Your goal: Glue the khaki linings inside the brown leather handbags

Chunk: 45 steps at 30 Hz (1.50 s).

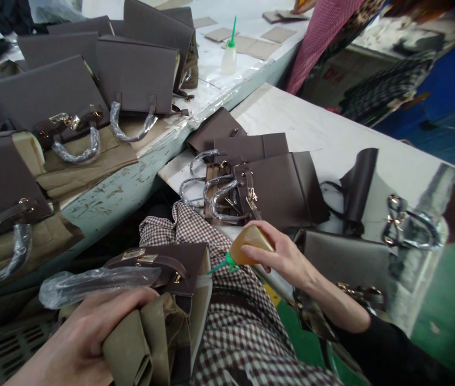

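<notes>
While the white table (340,134) carries several brown bags (275,185), a checked cloth (243,327) covers the lap, against which another dark bag (195,254) rests. The left hand (94,321) grasps its olive lining (153,327); the right hand (279,252) holds an amber bottle (247,242), its green nozzle (227,261) near the bag's edge (203,303).

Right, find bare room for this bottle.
The amber bottle might fit on the white table, bare between the lying brown bags and the far edge. Its near side is crowded; so is the left bench around its standing bags.
</notes>
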Available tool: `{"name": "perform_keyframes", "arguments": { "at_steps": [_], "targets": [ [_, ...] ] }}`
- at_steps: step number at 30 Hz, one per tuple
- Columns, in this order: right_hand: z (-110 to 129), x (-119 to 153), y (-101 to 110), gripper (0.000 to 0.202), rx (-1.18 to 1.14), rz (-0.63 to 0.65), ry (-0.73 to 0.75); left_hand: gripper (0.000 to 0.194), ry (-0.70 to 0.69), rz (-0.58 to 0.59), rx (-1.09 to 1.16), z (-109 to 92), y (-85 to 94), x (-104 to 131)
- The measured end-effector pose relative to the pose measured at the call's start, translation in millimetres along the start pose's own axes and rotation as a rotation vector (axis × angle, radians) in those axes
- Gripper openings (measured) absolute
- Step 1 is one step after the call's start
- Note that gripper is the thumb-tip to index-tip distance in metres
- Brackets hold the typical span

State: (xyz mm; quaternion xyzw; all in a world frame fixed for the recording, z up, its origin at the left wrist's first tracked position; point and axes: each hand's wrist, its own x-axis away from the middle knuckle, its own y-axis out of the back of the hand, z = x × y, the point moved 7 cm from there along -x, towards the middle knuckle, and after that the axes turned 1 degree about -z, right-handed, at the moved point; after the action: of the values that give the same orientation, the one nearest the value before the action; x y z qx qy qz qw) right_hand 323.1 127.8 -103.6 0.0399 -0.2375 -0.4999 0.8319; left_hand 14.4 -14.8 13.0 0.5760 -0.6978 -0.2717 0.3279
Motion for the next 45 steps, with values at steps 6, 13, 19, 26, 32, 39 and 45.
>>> {"name": "perform_keyframes", "arguments": {
  "at_steps": [6,13,19,26,32,39,45],
  "targets": [
    [-5,0,-11,0.056,0.106,0.063,-0.049,0.054,-0.169,0.088,-0.087,-9,-5.2,6],
    [-15,1,-17,0.044,-0.193,0.196,-0.170,0.022,-0.233,0.038,0.093,-40,-4.6,-12],
    [-18,3,-12,0.043,-0.295,0.103,-0.176,0.029,-0.191,-0.003,0.096,-37,-5.3,-12],
    [-17,8,-21,0.055,-0.204,0.124,-0.240,0.030,-0.081,0.040,0.078,-19,-7.9,-4],
    [-9,15,-25,0.042,-0.331,0.177,-0.225,0.035,-0.025,0.010,0.124,-14,-6.5,-3],
    [5,36,-34,0.039,-0.521,0.236,-0.217,0.033,-0.027,0.067,0.062,-12,-7.7,-6],
    [21,57,-43,0.040,-0.683,0.248,-0.239,0.029,-0.108,0.046,0.043,-20,-4.5,-9]
  ]
}}
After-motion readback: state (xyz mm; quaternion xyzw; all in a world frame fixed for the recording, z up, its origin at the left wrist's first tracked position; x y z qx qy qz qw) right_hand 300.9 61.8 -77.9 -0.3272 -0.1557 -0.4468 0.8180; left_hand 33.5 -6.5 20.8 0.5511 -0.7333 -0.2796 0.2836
